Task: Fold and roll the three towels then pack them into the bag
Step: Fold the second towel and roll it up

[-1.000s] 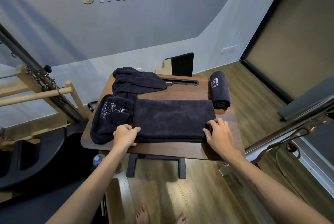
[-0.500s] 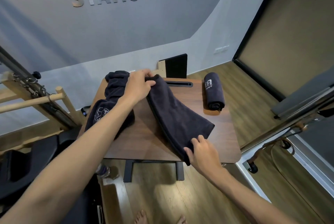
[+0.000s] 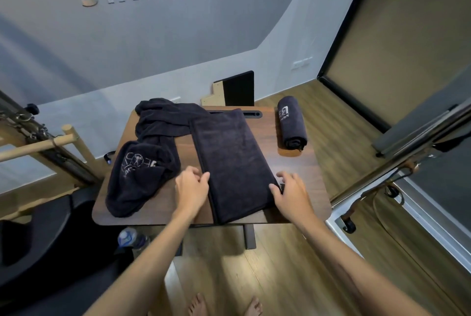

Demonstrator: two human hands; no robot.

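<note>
A dark folded towel (image 3: 230, 160) lies as a long strip on the wooden table (image 3: 300, 188), running from the near edge to the far edge. My left hand (image 3: 191, 185) rests at its near left edge, fingertips touching the cloth. My right hand (image 3: 293, 190) touches its near right edge. A rolled dark towel (image 3: 291, 123) lies at the far right of the table. A crumpled dark towel (image 3: 160, 121) lies at the far left. A dark bag with a white logo (image 3: 137, 175) slumps at the near left.
A black board (image 3: 238, 88) leans on the wall behind the table. A wooden and metal exercise frame (image 3: 43, 142) stands to the left, a metal rail (image 3: 407, 144) to the right. A water bottle (image 3: 130, 239) sits under the table's left side.
The folded towel was turned from lying across the table to lying lengthwise. My left hand came back from the far end to the near left edge; my right hand stays at the near right edge.
</note>
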